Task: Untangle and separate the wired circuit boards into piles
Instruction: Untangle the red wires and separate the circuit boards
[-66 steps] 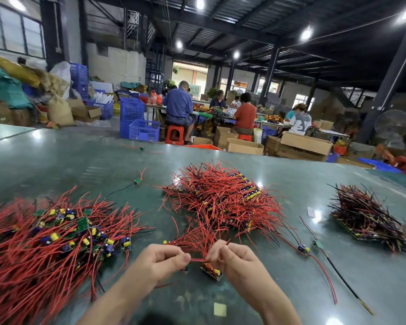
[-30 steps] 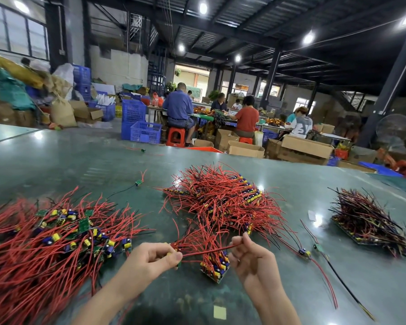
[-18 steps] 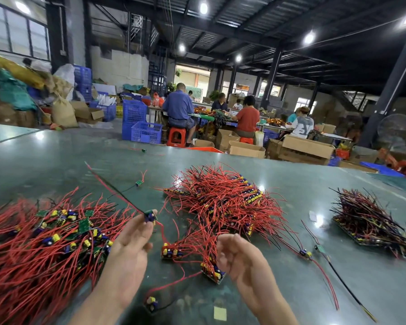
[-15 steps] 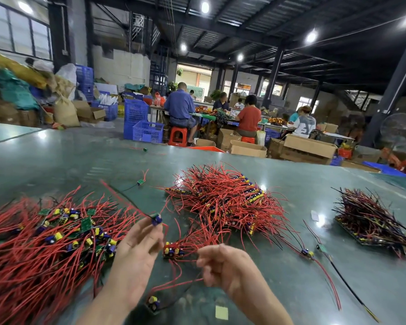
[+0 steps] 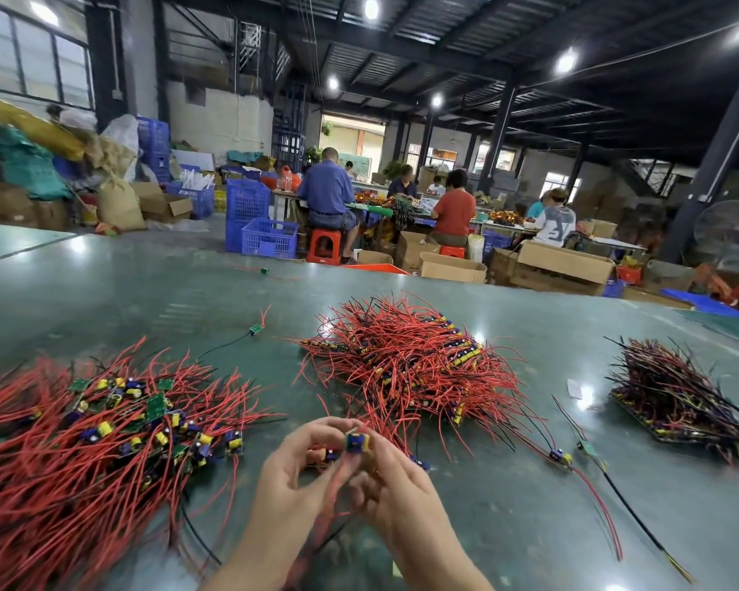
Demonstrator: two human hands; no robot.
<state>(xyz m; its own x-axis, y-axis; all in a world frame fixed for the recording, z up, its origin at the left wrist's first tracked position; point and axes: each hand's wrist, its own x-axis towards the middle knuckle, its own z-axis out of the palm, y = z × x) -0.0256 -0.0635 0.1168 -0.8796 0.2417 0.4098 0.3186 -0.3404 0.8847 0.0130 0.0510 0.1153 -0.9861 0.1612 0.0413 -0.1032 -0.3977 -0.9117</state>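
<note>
Left hand point(image 5: 291, 475) and right hand point(image 5: 395, 490) together, pinching small blue-and-yellow wired circuit board point(image 5: 357, 442) above glossy green table point(image 5: 508, 505). Open tabletop right of hands. Red leads blurred; left red-wire pile point(image 5: 82, 441) cut off.

A factory assembly hall with a dark steel-beam roof point(image 5: 444, 32) and hanging lamps. Workers point(image 5: 327, 198) sit on plastic stools at tables, among blue crates point(image 5: 269, 236), cardboard boxes point(image 5: 564, 266) and sacks. Heaps of red-wired circuit boards point(image 5: 406, 360) cover a green bench point(image 5: 103, 300).
</note>
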